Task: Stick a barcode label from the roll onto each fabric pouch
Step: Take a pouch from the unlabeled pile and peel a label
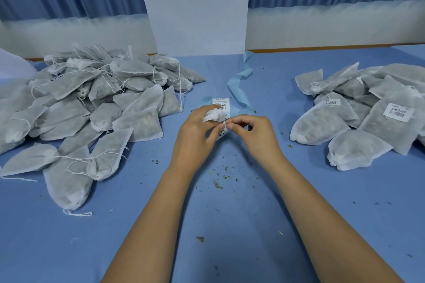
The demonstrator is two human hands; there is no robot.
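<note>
At the table's centre my left hand (197, 131) grips the small roll of barcode labels (221, 104) on blue backing, along with a bunched piece of white material. My right hand (251, 132) pinches the corner of a barcode label (222, 133) between thumb and forefinger, right beside my left fingers. A big pile of unlabelled grey fabric pouches (92, 108) with white drawstrings lies to the left. To the right sits a smaller pile of pouches (368, 112), some showing white barcode labels on top.
A strip of spent blue backing paper (239, 82) curls away toward the back of the blue table (230, 225). Dried herb crumbs (218, 179) are scattered between my forearms. A white panel (197, 7) and blue curtains stand behind the table.
</note>
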